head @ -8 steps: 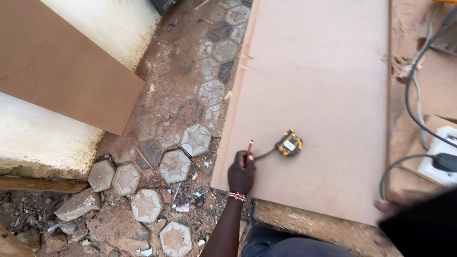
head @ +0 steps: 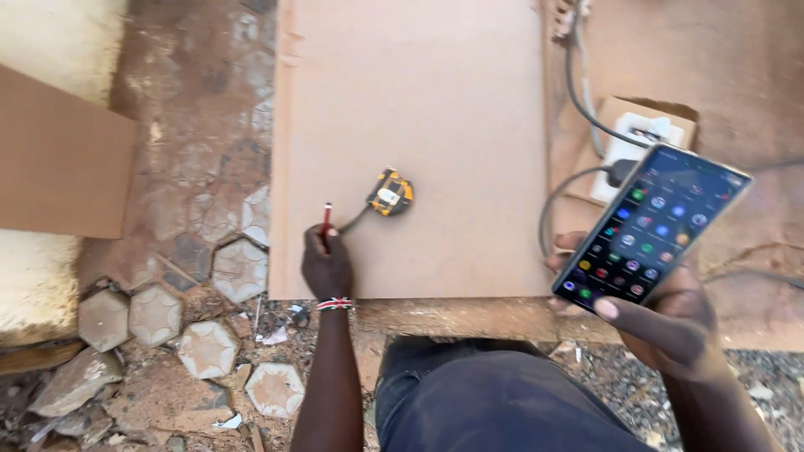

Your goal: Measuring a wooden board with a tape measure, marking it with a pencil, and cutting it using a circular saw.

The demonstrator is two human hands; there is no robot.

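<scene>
Pencil, red one, is pinched in the left hand, sticking up past the fingers with its tip on the big brown board. That hand sits right at the board's near left corner, knuckles curled tight around the pencil, and there's a beaded wristband on the wrist just below it.

Just up and to the right of the left hand is a yellow and black tape measure lying flat on the board, with a short bit of its tape running back toward the pencil. Can't tell if the tape actually touches the pencil tip, it's close though.

Right hand is off to the right, past the board's right edge, gripping a phone with the lit screen facing up, thumb along the lower edge and fingers wrapped behind it. Screen's full of little coloured icons.

Behind the phone there's a white power strip with a black plug in it and grey cables looping away from it, all resting on another brown sheet.

Left of the pencil hand the ground is hexagon paving stones, some broken, with rubble and dirt. Dark trousers show between the two arms.
</scene>
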